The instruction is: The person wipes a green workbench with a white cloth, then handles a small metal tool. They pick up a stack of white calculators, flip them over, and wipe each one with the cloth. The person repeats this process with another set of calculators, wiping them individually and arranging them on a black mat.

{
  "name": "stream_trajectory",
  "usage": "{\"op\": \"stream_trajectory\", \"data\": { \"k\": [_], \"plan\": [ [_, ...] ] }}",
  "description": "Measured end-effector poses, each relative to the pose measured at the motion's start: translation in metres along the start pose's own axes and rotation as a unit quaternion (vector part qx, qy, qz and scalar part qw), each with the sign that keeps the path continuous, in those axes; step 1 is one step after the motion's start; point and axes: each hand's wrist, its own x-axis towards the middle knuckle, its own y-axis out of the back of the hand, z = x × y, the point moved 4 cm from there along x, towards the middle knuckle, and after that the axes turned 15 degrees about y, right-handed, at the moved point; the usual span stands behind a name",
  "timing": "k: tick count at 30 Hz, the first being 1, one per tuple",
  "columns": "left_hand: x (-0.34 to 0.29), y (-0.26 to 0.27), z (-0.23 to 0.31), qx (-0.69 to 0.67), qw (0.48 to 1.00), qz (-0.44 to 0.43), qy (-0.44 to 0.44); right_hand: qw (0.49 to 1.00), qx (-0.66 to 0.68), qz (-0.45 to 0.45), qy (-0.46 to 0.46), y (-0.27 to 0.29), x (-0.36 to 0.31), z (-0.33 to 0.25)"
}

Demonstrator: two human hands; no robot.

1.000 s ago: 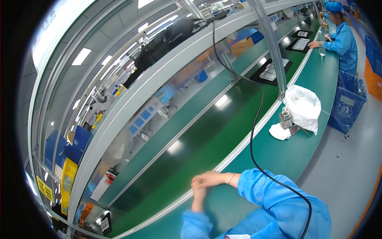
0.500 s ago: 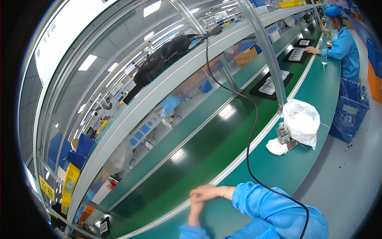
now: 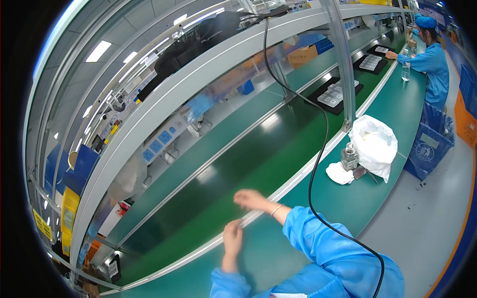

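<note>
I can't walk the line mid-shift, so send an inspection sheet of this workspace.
Surface: green bench; metal strip between it and the green belt.
Items at hand: nothing seen held; black tray with pale parts farther along the belt.
Clutter: white bag, glass bottle and white wad on the bench.
Hands: left hand near the strip, right hand over the belt; finger closure unclear.
Cables: black cable from the upper shelf, crossing before the right sleeve.
Surroundings: co-worker farther along the bench; blue bin on the floor.

1 grn belt [image 3: 213, 203], 1 bracelet [image 3: 276, 209], 1 wht bag [image 3: 376, 153], 1 sq btl [image 3: 349, 159].
</note>
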Motion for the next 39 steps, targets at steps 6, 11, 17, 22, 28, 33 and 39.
{"op": "stream_trajectory", "data": {
  "k": [6,11,17,22,28,33,39],
  "plan": [
    [0.006,-0.002,0.016,-0.023,0.999,0.013,0.024,0.869,0.143,0.464,0.097,0.174,0.020,0.039],
    [0.001,-0.002,0.020,0.023,0.992,-0.025,0.124,0.690,0.078,0.704,0.145,0.297,-0.002,0.044],
    [0.004,-0.008,0.021,0.070,0.997,-0.009,0.012,0.595,-0.046,0.795,0.108,0.373,-0.018,0.029],
    [0.012,-0.012,0.034,0.074,0.997,-0.011,0.010,0.530,0.010,0.825,0.197,0.429,-0.026,0.014],
    [0.011,-0.012,0.034,0.100,0.993,-0.022,0.061,0.510,0.081,0.829,0.214,0.438,-0.024,0.003],
    [0.008,-0.012,0.032,0.091,0.992,-0.027,0.085,0.502,0.154,0.818,0.234,0.437,-0.026,0.000],
    [0.008,-0.011,0.033,0.089,0.991,-0.032,0.096,0.593,0.218,0.721,0.283,0.452,-0.013,0.014]
  ]
}}
